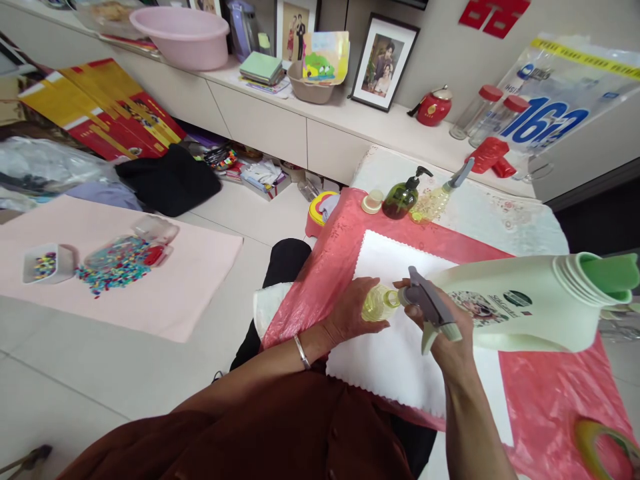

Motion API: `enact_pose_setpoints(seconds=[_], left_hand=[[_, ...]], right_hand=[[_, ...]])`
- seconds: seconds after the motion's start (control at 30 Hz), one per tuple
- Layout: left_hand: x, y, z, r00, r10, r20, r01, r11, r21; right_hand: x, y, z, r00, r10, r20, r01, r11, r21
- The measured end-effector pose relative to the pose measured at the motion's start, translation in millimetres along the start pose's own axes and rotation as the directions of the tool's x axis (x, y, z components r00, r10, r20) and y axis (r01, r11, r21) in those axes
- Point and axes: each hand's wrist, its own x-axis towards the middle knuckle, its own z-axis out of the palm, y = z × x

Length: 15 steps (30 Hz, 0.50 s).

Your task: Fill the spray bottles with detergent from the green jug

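Observation:
My left hand (353, 310) is wrapped round a small clear spray bottle (377, 303) of yellowish liquid, held over a white cloth (380, 363). My right hand (450, 333) grips the bottle's grey trigger spray head (429, 307) at the neck. Right behind my hands stands a large pale green detergent jug (530, 300) with a green spout. The white cloth lies on a red plastic sheet (550, 393) that covers the table.
A dark green pump bottle (403, 195), a second spray bottle (440, 197) and a small lid (372, 201) stand further back. A tape roll (600, 440) lies at the lower right. Coloured beads (117, 263) are spilled on a pink mat on the floor at left.

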Motion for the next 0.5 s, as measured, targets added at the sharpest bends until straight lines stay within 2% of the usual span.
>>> enact_pose_setpoints(seconds=[0.13, 0.5], left_hand=[[-0.4, 0.1, 0.0, 1.000, 0.028, -0.010, -0.028, 0.999, -0.034], [0.0, -4.0, 2.1, 1.000, 0.018, -0.004, -0.018, 1.000, -0.009]], right_hand=[[-2.1, 8.7, 2.5, 0.998, 0.009, 0.065, -0.009, 1.000, -0.002], [-0.4, 12.4, 0.9, 0.991, -0.015, 0.132, 0.019, 0.999, -0.028]])
